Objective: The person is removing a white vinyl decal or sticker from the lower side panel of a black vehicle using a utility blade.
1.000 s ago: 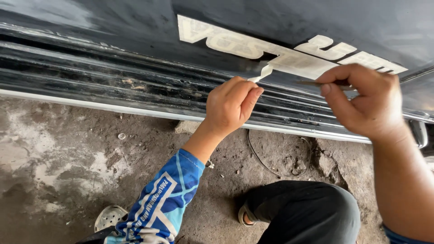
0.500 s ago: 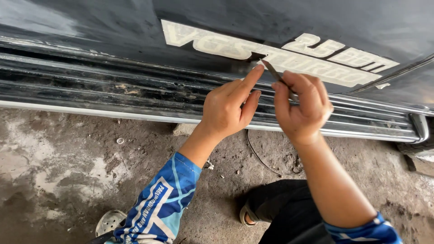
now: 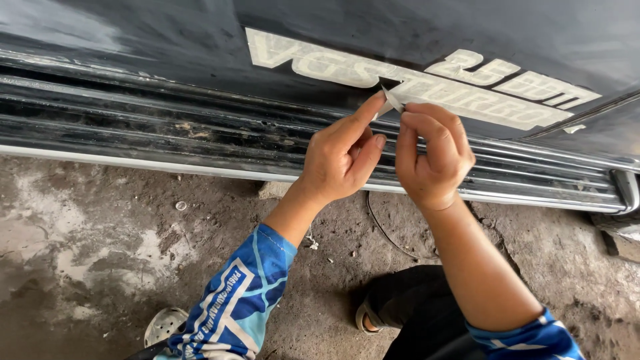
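Head view looked down at dark vehicle panel (image 3: 167,60) above ridged side step (image 3: 167,133). Pale lettering decal (image 3: 320,63) ran across panel toward right edge. Left hand (image 3: 340,157) pressed forefinger tip against decal's lower edge, other fingers curled. Right hand (image 3: 433,157) just beside it, thumb and forefinger pinching lifted decal corner (image 3: 392,100). Blue patterned sleeves on both arms. Stained concrete floor (image 3: 100,253) below step.

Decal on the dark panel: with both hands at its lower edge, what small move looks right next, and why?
Probably a slow pull of the lifted corner away from the panel, low along the surface. The right hand pinches that corner, the left hand presses its fingertip beside it, and most of the pale decal lies flat and stuck.
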